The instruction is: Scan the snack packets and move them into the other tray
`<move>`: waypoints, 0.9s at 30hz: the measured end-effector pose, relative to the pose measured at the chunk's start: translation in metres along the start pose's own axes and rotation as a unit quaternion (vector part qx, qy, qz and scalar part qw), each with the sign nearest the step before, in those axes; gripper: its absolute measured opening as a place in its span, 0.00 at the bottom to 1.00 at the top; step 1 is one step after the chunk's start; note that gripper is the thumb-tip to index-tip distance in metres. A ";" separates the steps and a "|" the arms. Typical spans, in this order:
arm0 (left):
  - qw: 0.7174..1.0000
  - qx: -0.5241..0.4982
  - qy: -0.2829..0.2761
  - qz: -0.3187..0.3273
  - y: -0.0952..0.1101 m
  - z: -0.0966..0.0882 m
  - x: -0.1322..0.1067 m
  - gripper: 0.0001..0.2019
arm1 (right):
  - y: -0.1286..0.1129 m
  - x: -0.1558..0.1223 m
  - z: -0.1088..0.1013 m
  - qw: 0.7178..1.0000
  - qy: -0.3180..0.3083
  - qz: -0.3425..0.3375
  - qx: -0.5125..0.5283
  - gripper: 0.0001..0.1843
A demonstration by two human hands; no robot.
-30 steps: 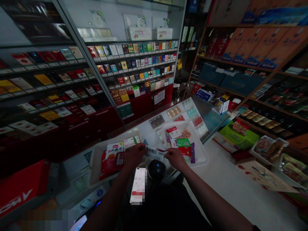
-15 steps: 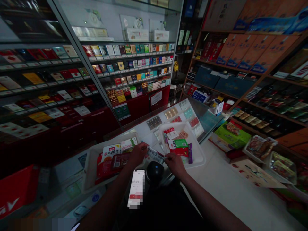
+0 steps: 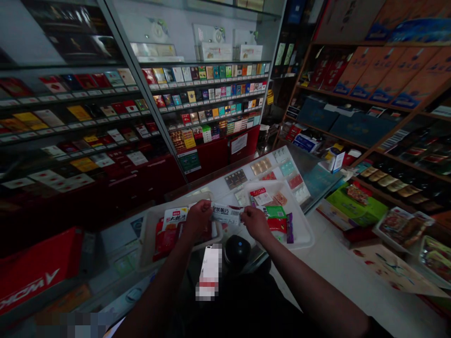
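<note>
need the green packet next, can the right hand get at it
Probably yes: the green packet lies uncovered in the tray beside the right hand, though it holds the white packet.

Long packet is white with dark print. Left tray is white, carrying red pouches and a white-and-red pouch with black characters; right tray is white too, with a green pouch, a red pouch and a purple strip. Scanner is black with a blue light, phone is white with a red band, and shelf cartons are orange with blue bases.
</note>
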State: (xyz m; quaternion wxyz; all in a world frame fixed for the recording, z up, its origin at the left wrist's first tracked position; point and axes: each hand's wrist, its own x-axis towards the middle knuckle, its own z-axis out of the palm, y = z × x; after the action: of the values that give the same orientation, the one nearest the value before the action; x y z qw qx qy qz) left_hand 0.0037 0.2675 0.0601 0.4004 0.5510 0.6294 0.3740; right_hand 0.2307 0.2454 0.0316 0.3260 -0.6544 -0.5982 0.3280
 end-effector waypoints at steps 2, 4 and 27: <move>1.000 0.014 0.021 -0.013 -0.004 -0.013 -0.001 0.10 | -0.008 0.006 0.012 1.000 -0.010 0.000 0.009 0.09; 0.998 0.031 0.039 -0.028 -0.011 -0.024 -0.003 0.10 | -0.017 0.010 0.025 1.000 -0.026 0.002 0.006 0.08; 0.962 0.190 0.079 -0.178 -0.090 -0.070 -0.023 0.16 | -0.055 0.027 0.060 0.983 -0.159 -0.023 -0.086 0.13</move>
State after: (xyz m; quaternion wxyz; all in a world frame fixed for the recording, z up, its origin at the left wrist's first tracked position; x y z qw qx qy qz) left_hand -0.0945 0.2327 0.0085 0.2975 0.4650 0.8064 0.2121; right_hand 0.1525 0.2779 0.0412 0.1770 -0.6052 -0.6835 0.3678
